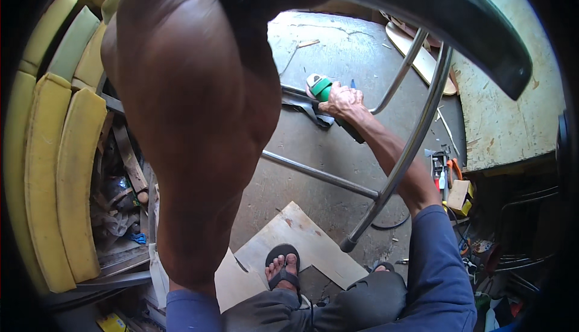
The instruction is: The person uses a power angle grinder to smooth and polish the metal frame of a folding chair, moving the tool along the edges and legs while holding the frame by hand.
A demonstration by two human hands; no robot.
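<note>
My right hand (pixel 344 101) is wrapped round a green power tool (pixel 322 89) with a silver-grey head and a dark body trailing behind the wrist. The tool sits against or just above a metal chair frame (pixel 319 178), beside a dark flap of material (pixel 313 114) on its far tube; exact contact is unclear. My left hand (pixel 166 36) looms large and blurred in the foreground, raised next to the chair's black curved armrest (pixel 446 15). Its fingers are hidden, so its grip does not show. The chair frame lies tipped over the floor.
Yellow foam pads (pixel 54 175) stack along the left, beside a bin of scraps (pixel 123 211). Cut board pieces (pixel 301 241) lie by my sandalled foot (pixel 282 270). On the right are a worn tabletop (pixel 512 108), hand tools (pixel 443 169) and a small yellow box (pixel 461 196).
</note>
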